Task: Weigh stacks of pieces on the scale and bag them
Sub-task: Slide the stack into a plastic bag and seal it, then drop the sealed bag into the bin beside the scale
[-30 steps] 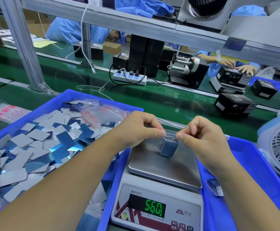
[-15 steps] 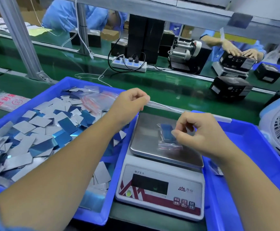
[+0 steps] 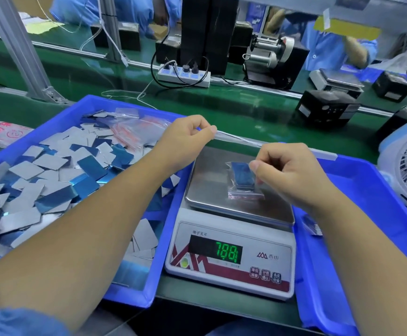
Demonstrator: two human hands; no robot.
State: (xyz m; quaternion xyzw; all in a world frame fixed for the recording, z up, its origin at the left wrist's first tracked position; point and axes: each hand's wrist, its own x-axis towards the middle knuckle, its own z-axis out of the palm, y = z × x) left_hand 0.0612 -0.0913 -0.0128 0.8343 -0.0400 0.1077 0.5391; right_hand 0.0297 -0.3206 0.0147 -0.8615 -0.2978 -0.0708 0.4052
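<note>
Bagged stack of blue pieces on the scale, pinched at the bag's top edge.

Sitting on the steel pan of the white digital scale [image 3: 231, 241]: a small clear plastic bag holding a stack of blue rectangular pieces [image 3: 242, 177], display reading what looks like 788.1. Right hand [image 3: 292, 175] over the pan's right side, curled, thumb and forefinger pinching the bag's top edge. Left hand [image 3: 188, 139] off the pan's far-left corner, curled; holding anything cannot be told. Probably a dense, stiff stack in slippery, floppy film: best pinched at the seal strip or gripped across the stack's flat faces. Left of the scale, blue plastic tray [image 3: 81, 105] of loose grey and blue pieces.
</note>
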